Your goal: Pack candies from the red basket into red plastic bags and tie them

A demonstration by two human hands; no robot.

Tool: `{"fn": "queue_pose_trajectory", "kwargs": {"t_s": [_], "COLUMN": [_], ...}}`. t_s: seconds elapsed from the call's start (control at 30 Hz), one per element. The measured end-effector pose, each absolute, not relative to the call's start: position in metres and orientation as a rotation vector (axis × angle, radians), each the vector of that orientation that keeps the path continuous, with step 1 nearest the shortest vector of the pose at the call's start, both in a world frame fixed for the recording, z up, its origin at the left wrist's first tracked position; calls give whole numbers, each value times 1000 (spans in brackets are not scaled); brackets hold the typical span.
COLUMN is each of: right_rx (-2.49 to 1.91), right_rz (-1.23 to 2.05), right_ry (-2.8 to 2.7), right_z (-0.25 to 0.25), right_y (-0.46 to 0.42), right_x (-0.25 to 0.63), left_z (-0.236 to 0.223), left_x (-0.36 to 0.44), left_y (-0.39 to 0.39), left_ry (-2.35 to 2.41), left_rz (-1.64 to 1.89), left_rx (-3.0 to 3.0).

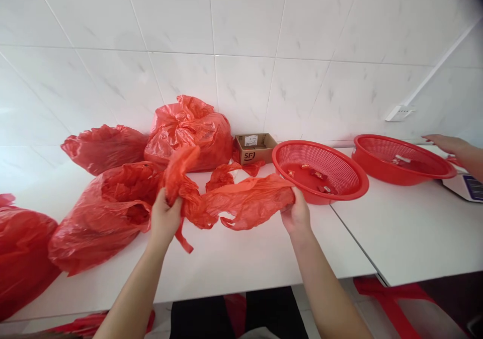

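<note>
My left hand [165,216] and my right hand [297,213] both grip one crumpled red plastic bag [241,200], stretched between them just above the white table [234,258]. The left hand pinches the bag's left end, the right hand clutches its right end. A full red bag [103,213] lies just left of my left hand. A red mesh basket [320,170] holding a few small wrapped items stands right behind my right hand.
More stuffed red bags [188,130] lean on the tiled wall, one [20,251] at the far left. A small cardboard box [255,148] sits at the back. A second red basket [402,159] stands right, with another person's hand [447,143] by it and a scale [468,185].
</note>
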State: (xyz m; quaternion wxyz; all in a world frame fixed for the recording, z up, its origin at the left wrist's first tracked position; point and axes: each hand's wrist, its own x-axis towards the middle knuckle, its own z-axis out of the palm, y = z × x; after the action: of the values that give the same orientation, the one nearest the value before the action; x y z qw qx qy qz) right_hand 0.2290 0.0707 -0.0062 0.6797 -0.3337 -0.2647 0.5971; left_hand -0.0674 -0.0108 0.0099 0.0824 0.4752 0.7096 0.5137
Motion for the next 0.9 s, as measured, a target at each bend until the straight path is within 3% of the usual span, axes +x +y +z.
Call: {"fn": "queue_pose_trajectory", "kwargs": {"t_s": [0.17, 0.33, 0.47, 0.63, 0.77, 0.9], "right_rx": [-799, -851, -875, -933, -938, -965], "right_rz": [1374, 1496, 1497, 1424, 1439, 1395], "right_ry": [-463, -443, -477, -513, -502, -509], "right_z": [-19, -39, -45, -55, -62, -60], "right_y": [56, 44, 35, 37, 40, 43], "right_x": [257, 257, 262, 281, 279, 273], "left_z": [37, 5, -26, -9, 5, -17], "left_x": [-54, 0, -10, -44, -12, 25], "left_y": [-3, 30, 62, 62, 21, -22], "left_ry": [2541, 2339, 2360, 2486, 2087, 1761], "left_rz": [1544, 863, 565, 624, 707, 732], "left_rx": [1597, 2240, 2158, 2005, 2153, 2051]}}
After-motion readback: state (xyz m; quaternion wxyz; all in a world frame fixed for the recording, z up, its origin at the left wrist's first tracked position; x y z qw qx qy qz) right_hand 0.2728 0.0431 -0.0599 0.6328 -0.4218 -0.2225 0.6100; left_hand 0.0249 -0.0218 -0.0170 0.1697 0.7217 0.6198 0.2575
